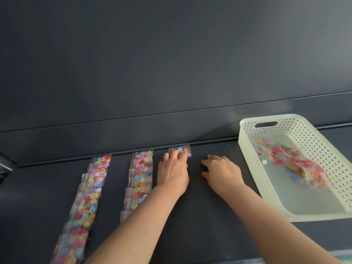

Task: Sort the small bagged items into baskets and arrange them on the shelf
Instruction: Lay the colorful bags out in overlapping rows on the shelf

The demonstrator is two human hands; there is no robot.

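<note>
A small clear bag of coloured buttons (pixel 184 150) lies at the back of the dark shelf (pixel 200 216), against the rear lip. My left hand (pixel 172 171) rests on it with straight fingers pressing its near part. Just to the right, my right hand (pixel 222 172) lies on the bare shelf, fingers loosely bent, holding nothing. Two overlapping rows of the same button bags run front to back: a long left row (pixel 88 199) and a middle row (pixel 140 178) beside my left forearm. A cream perforated basket (pixel 253 168) at the right holds several loose button bags (pixel 293 162).
The dark back panel (pixel 171 63) rises straight behind the shelf, with a raised lip (pixel 114 155) along its foot. A dark object (pixel 4 168) juts in at the left edge. The shelf's front edge runs along the bottom right of the view.
</note>
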